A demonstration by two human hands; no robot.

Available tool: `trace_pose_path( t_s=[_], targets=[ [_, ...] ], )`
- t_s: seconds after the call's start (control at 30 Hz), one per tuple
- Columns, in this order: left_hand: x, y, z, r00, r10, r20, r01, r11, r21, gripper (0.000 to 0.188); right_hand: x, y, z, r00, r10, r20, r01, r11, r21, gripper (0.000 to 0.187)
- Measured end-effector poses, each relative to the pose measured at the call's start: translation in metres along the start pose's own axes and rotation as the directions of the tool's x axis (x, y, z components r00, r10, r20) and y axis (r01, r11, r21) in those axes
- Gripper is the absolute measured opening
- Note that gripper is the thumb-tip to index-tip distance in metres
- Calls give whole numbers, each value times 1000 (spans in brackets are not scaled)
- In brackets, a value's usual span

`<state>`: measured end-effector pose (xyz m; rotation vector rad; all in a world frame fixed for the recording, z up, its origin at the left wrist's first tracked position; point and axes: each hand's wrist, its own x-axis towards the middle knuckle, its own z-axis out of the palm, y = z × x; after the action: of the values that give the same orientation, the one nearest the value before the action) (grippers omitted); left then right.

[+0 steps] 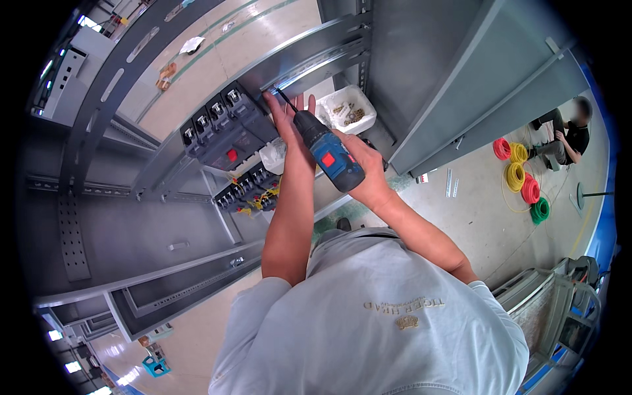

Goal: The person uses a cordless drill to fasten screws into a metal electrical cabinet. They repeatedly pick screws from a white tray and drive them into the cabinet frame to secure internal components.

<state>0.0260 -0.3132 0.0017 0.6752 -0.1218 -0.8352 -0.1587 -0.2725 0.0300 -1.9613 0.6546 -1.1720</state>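
Observation:
My right hand [370, 172] is wrapped round the grip of a blue and black cordless drill [329, 157] with a red square on its body. Its long thin bit [287, 101] reaches up and left to a metal rail [315, 64] of the cabinet frame. Beside the bit is my left hand [288, 125], fingers stretched and apart, with the fingertips close to the rail. Whether a screw sits at the bit's tip is too small to tell. Left of my left hand is a large dark circuit breaker [227, 131] with a red button and metal terminals.
A white box [345, 108] of small brass-coloured parts stands right of the drill. Below the large breaker sits a row of smaller breakers [247, 189] with yellow wires. A grey panel [487, 85] rises at right. Beyond are coloured wire coils [515, 176] and a seated person [571, 138].

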Motion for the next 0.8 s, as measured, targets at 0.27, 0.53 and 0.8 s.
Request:
trace_pose_path(
  t_s=[0.27, 0.53, 0.8],
  targets=[
    [3, 1, -1, 968, -151, -198, 127, 983, -132, 93, -1, -4, 2, 1000, -18, 14, 18, 1000, 9, 57],
    [-1, 4, 8, 967, -145, -207, 106, 976, -190, 79, -3, -8, 2, 1000, -6, 15, 7, 1000, -27, 52],
    [1, -1, 4, 984, -107, -146, 51, 937, -347, 53, -3, -17, 2, 1000, 13, 19, -13, 999, -34, 49]
  ],
)
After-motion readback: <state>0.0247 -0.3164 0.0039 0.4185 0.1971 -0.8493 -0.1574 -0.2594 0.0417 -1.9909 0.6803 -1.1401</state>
